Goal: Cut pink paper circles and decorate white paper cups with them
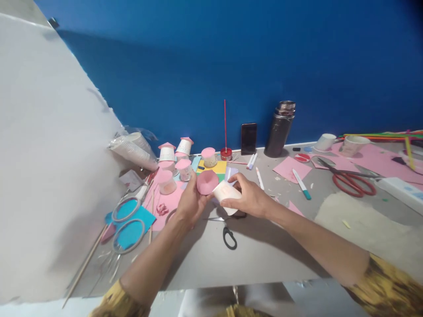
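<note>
In the middle of the head view, my left hand [191, 198] is closed on a pink paper disc [207, 182], held by its edge. Close beside it, my right hand [247, 196] grips a white paper cup [226, 197] tilted sideways, its narrower end toward the disc. Whether the two touch, I cannot tell. Black-handled scissors [229, 238] lie on the table below my hands, their blades partly hidden. Several paper cups with pink paper tops [167, 181] stand to the left and behind my hands.
Grey scissors [128, 225] lie left on blue paper, with a stack of cups [134, 149] behind. A red pot [226, 153], phone [249, 138] and dark flask [280, 129] stand by the blue wall. Red-handled scissors [353, 182] and pink paper [292, 169] lie right.
</note>
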`<act>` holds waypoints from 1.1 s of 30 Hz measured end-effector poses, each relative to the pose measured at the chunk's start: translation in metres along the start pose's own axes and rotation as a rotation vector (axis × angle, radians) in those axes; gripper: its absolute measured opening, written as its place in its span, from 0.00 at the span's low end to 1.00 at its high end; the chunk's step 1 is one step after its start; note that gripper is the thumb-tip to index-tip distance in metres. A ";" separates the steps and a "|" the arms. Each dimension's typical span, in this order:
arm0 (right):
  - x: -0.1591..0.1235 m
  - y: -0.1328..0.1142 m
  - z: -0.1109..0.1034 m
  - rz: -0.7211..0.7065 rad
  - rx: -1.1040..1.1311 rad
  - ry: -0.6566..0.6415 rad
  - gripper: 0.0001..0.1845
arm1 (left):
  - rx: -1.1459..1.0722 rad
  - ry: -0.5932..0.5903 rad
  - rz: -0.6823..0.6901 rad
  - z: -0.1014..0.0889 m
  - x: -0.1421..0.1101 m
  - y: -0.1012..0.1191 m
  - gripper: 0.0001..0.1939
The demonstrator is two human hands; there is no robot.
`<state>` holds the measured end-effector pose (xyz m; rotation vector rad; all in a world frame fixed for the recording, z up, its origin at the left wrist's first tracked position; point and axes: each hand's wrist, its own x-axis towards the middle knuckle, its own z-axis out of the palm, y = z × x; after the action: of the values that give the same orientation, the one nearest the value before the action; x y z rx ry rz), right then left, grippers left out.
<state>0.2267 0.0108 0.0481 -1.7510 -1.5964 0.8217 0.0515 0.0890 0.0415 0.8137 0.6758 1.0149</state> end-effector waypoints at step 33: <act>0.012 0.014 0.024 -0.010 0.439 -0.090 0.27 | 0.637 -0.240 0.291 -0.022 -0.012 -0.024 0.34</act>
<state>0.2175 0.0227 0.0219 -1.4072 -1.3496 1.1601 0.0407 0.0770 0.0110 1.6008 0.6910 0.9431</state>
